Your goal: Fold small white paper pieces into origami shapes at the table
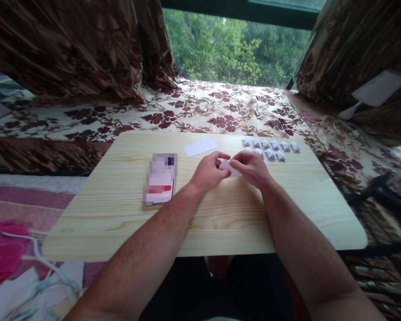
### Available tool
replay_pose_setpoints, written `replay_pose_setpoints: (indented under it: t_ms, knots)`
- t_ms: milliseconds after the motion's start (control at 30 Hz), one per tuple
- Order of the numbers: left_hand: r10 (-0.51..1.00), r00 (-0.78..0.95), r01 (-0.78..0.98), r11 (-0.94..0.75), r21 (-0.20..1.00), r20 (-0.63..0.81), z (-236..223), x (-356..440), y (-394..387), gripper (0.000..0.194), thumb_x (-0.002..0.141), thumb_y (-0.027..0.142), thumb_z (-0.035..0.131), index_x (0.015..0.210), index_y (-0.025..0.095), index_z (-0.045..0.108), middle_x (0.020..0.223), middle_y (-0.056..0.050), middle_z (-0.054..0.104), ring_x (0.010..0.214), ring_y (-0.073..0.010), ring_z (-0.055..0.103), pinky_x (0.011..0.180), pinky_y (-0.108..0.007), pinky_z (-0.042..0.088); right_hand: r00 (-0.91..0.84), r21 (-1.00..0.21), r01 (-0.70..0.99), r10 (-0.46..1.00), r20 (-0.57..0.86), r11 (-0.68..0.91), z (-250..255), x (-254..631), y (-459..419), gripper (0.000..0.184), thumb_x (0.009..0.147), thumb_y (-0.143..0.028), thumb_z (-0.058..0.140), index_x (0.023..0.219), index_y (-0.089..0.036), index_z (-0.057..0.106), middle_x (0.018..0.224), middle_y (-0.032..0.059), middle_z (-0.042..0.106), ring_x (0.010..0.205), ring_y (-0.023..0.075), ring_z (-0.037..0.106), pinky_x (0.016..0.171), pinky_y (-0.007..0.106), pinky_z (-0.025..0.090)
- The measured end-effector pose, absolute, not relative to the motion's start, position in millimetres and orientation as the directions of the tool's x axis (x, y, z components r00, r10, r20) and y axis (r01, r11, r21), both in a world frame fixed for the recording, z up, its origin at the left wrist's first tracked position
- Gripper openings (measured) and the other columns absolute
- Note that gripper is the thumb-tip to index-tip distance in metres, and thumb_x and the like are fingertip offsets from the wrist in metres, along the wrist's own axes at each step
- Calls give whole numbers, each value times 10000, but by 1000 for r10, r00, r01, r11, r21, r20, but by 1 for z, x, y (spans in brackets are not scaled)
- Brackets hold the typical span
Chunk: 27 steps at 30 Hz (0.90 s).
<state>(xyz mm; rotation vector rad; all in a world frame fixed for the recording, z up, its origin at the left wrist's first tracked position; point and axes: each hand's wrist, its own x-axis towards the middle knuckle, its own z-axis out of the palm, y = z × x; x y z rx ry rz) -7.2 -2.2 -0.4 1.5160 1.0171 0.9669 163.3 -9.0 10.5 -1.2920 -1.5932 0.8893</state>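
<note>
At a pale wooden tabletop [227, 218] before floral curtains [87, 53], pinches white paper [234, 170] in left hand [210, 171] and right hand [253, 166] alike. Works near two rows of small folded pieces [270, 154].

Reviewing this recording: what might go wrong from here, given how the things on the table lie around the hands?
The right hand is close to the near row of folded pieces and might nudge some.
The left forearm passes near the phone; an outward swing could bump it.
Both hands, the left hand included, grip one small paper, so uneven pulling might crease it.
</note>
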Motion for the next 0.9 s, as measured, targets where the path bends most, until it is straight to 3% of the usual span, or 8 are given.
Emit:
replay_pose_setpoints:
  t_ms: [300,900]
  knots:
    - [938,340,15,-82,997,71,-4,-7,3,303,623,130,694,925,139,673,764,-12,689,667,-134,621,589,-233,452,-69,-906,373,980,188,200,9,165,-7,162,730,-291,647,655,-149,669,566,-15,570,532,102,451,491,239,321]
    - [954,299,18,-36,999,29,0,-14,6,211,586,108,686,793,137,661,702,7,655,620,-121,586,561,-230,433,-132,-890,397,974,185,223,3,170,-5,168,763,-303,646,691,-153,673,598,-8,590,545,108,460,508,245,333]
